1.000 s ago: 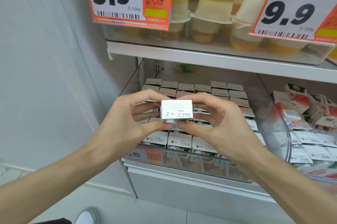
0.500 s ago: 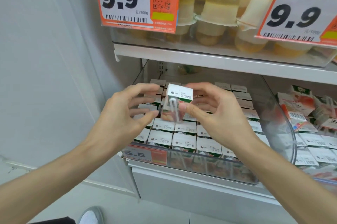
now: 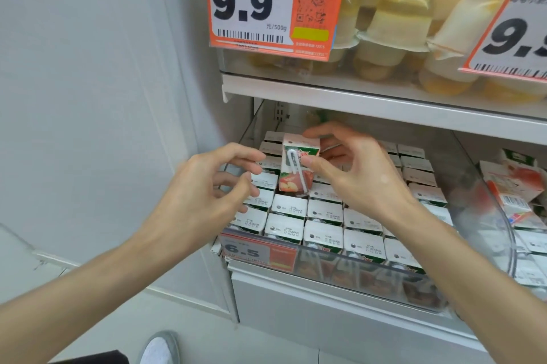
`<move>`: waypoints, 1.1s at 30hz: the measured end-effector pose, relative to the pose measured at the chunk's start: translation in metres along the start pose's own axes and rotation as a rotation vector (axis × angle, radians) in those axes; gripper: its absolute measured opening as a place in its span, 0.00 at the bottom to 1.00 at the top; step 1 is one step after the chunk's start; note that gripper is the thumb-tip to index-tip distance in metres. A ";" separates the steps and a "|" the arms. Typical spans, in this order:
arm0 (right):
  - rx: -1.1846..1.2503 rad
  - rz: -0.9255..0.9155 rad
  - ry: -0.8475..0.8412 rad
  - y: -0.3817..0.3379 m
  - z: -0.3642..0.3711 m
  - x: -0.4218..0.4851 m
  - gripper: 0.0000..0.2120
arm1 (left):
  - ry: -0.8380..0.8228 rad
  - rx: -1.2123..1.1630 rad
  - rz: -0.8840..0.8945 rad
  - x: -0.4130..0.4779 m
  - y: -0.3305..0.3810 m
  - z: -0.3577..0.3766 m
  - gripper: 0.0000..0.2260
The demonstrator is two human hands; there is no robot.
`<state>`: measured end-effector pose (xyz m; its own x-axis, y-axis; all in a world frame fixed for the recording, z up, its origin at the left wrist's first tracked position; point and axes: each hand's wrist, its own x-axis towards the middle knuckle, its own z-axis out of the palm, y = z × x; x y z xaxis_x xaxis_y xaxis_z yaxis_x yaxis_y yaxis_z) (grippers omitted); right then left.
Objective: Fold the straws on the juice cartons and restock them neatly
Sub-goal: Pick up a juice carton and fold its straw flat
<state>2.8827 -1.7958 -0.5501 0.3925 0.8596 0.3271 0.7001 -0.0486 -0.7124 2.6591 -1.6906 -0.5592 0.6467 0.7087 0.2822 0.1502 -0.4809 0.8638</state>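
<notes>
Carton (image 3: pixel 291 183) stands upright, pinched between right hand's (image 3: pixel 355 174) thumb and fingers; left hand (image 3: pixel 201 194) hovers just beside it, fingers loosely apart.

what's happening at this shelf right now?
A person is restocking. Their right hand holds one juice carton upright over the packed rows in the clear shelf bin, thumb beside the straw on its front. The left hand hovers close by, fingers loosely curled, holding nothing.

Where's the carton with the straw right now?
Head view, centre: the carton is held upright by the right hand over the left rows in the clear bin, with the left hand just left of it.
</notes>
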 end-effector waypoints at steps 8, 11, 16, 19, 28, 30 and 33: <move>-0.236 -0.028 -0.168 0.012 0.012 -0.009 0.17 | -0.007 0.031 -0.009 -0.003 0.005 0.000 0.15; -0.337 -0.050 -0.205 0.013 0.014 -0.009 0.20 | -0.009 0.077 -0.029 -0.005 0.007 0.000 0.14; -0.403 -0.072 -0.290 0.016 0.008 -0.008 0.16 | -0.039 0.103 -0.004 -0.008 0.011 0.004 0.15; -0.368 -0.037 -0.294 0.020 -0.005 -0.007 0.16 | -0.092 0.106 0.004 -0.009 0.014 0.008 0.17; -0.559 0.033 -0.394 0.029 -0.041 -0.003 0.20 | -0.117 0.144 0.036 -0.006 0.012 0.017 0.18; -0.538 0.039 -0.406 0.029 -0.042 0.000 0.19 | -0.120 0.157 0.037 -0.005 0.012 0.019 0.18; -0.508 0.046 -0.413 0.030 -0.039 0.002 0.17 | -0.115 0.168 0.041 -0.005 0.011 0.021 0.17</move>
<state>2.9277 -1.8154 -0.5465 0.2387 0.9705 -0.0339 0.9223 -0.2375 -0.3047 2.6730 -1.7108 -0.5595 0.7344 0.6278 0.2579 0.2384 -0.5944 0.7680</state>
